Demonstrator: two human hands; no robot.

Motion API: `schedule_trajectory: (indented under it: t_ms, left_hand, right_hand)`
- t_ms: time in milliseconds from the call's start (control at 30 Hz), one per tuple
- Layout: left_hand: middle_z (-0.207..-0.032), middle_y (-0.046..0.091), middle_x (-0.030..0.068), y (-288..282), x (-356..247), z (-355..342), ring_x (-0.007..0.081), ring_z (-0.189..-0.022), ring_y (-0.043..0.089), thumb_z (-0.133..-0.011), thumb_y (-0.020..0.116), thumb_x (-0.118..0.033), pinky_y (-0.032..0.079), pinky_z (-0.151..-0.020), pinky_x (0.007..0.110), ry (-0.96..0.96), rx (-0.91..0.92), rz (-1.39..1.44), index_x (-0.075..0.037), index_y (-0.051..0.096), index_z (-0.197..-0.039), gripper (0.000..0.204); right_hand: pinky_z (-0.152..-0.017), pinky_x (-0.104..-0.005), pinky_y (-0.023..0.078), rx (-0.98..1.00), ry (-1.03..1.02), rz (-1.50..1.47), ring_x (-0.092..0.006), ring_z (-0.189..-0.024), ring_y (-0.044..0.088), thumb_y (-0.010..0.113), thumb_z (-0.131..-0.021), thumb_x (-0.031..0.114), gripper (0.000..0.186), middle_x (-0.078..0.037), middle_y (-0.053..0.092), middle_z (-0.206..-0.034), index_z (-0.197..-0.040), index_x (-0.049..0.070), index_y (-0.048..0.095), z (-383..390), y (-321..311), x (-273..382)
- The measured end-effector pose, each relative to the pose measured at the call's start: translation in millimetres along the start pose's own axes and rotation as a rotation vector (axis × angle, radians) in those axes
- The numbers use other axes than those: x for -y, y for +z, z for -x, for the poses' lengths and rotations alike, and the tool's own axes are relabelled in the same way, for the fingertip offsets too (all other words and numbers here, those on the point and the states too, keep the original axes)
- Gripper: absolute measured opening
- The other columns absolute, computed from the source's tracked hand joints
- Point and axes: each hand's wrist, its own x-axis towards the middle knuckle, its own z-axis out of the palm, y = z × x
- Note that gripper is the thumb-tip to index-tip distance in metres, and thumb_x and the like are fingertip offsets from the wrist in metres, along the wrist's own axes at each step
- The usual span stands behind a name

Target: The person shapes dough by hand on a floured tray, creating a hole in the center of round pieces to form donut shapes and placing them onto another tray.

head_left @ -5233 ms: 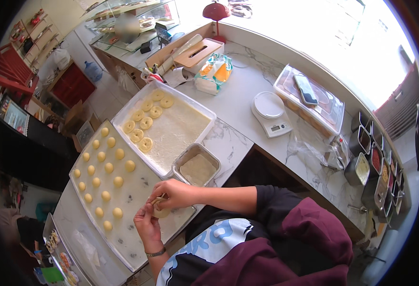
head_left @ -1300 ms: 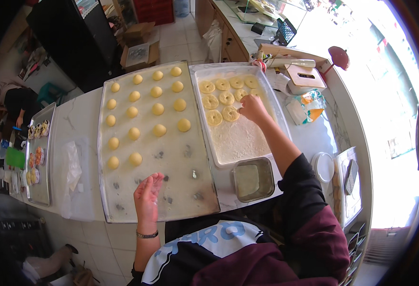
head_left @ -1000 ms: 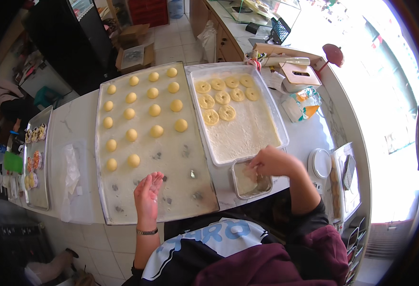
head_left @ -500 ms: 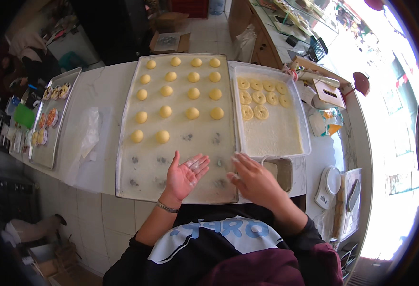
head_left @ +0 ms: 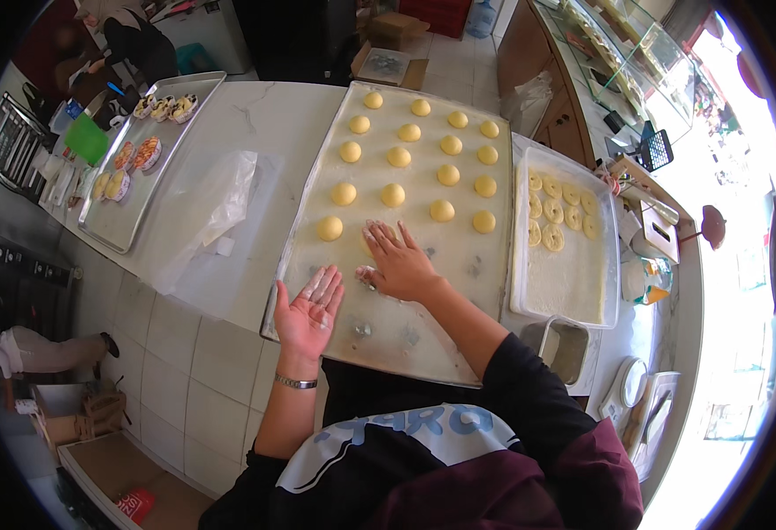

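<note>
A large metal tray (head_left: 454, 309) holds rows of round yellow dough balls (head_left: 392, 195). My right hand (head_left: 399, 265) lies flat over one dough ball in the nearest row, fingers stretched out, hiding most of it. Beside it, my left hand (head_left: 308, 316) is held palm up above the tray's near left corner, open, with white flour on palm and fingers. Nothing rests in it. Dark smudges mark the bare near part of the tray. To the right stands a clear plastic box (head_left: 554, 287) with flattened dough rings (head_left: 552, 237) at its far end.
A small metal tin (head_left: 559, 352) and a white kitchen scale (head_left: 628, 384) sit at the right. Leftward lie a plastic sheet (head_left: 224, 208) and a tray (head_left: 121, 228) with topped pastries. Another person (head_left: 136, 49) is at the far left; another's leg (head_left: 61, 347) shows low at left.
My right hand has moved left and away from me, onto a dough ball. The left hand stays palm up. My view has turned, so the tray appears tilted and farther right.
</note>
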Motion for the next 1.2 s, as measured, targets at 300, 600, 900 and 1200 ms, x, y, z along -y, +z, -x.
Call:
schedule_trajectory:
  t_ms: [300,600,900,1200]
  left_hand:
    - [-0.128,0.043,0.024,-14.8,-11.0,3.0,0.032,-0.122,0.04,-0.093,0.036,-0.039,0.03,-0.105,0.04,-0.013,-0.013,0.048,0.011,0.034,-0.126,0.06]
    - [-0.126,0.045,0.0235,-23.4,-11.9,4.0,0.032,-0.12,0.042,-0.093,0.038,-0.035,0.033,-0.103,0.04,-0.032,-0.001,0.066,0.009,0.038,-0.124,0.054]
    - [-0.123,0.049,0.0212,-27.0,-10.7,3.2,0.0306,-0.119,0.044,-0.093,0.038,-0.032,0.034,-0.102,0.04,-0.058,0.001,0.064,0.008,0.042,-0.122,0.049]
    - [-0.117,0.054,0.0194,-14.0,10.7,-0.8,0.0301,-0.112,0.05,-0.092,0.041,-0.029,0.04,-0.097,0.039,-0.143,0.003,-0.103,0.006,0.046,-0.118,0.044]
  right_hand:
    - [-0.109,-0.0478,0.007,0.001,-0.006,0.071,-0.0232,-0.133,0.021,0.032,-0.089,0.046,0.066,-0.013,0.025,-0.143,-0.136,0.0,0.025,0.1,-3.6,0.6]
    - [-0.093,-0.0401,0.031,-0.268,0.112,-0.141,-0.0219,-0.099,0.048,0.052,-0.075,0.007,0.021,-0.005,0.052,-0.099,-0.088,0.016,0.065,-3.7,-30.5,-21.1]
    - [-0.093,-0.0428,0.028,-0.073,0.13,0.001,-0.0193,-0.111,0.038,0.053,-0.079,0.014,0.02,-0.003,0.046,-0.112,-0.095,0.02,0.063,-4.3,-32.0,-10.4]
    - [-0.091,-0.0428,0.027,-0.108,0.083,0.089,-0.0232,-0.115,0.034,0.058,-0.078,0.023,0.031,-0.008,0.039,-0.115,-0.104,0.007,0.053,3.7,-8.2,-9.4]
